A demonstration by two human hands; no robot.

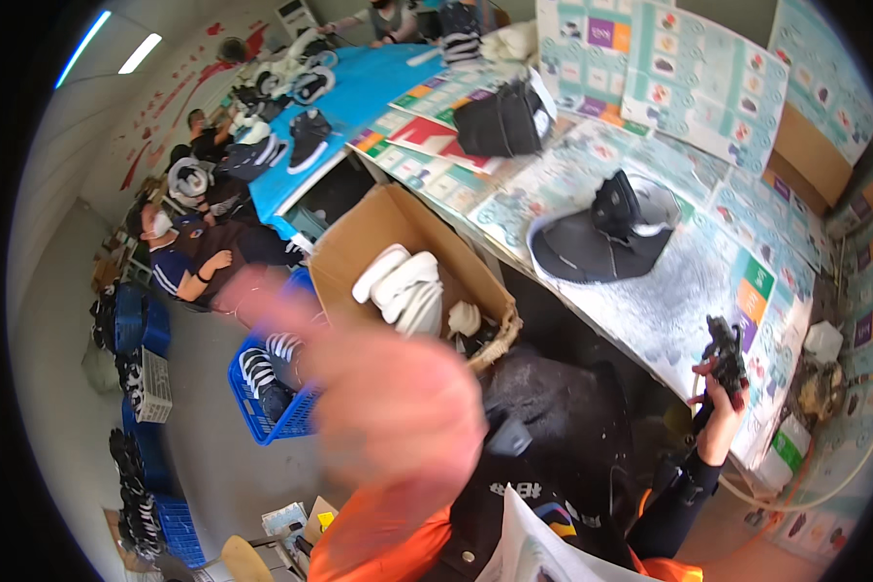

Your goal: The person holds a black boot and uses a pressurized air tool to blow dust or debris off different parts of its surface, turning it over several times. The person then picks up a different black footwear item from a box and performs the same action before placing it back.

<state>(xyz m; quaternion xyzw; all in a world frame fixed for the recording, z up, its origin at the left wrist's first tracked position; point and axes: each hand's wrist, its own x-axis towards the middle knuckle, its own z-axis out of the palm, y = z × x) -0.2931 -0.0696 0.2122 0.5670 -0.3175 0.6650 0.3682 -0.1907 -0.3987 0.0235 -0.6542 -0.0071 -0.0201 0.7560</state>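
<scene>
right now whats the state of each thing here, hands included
left hand: raised near the camera, blurred, grip unclear
right hand: shut on the black tool
cardboard box: open, white shoe parts inside
blue crate: open, holds shoes
black shoe upper: lying on the paper-covered bench

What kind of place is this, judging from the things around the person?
Probably a shoe workshop or small factory: a cardboard box holding white shoe parts, blue crates of shoes on the floor, and a paper-covered workbench where other people also sit working.
</scene>
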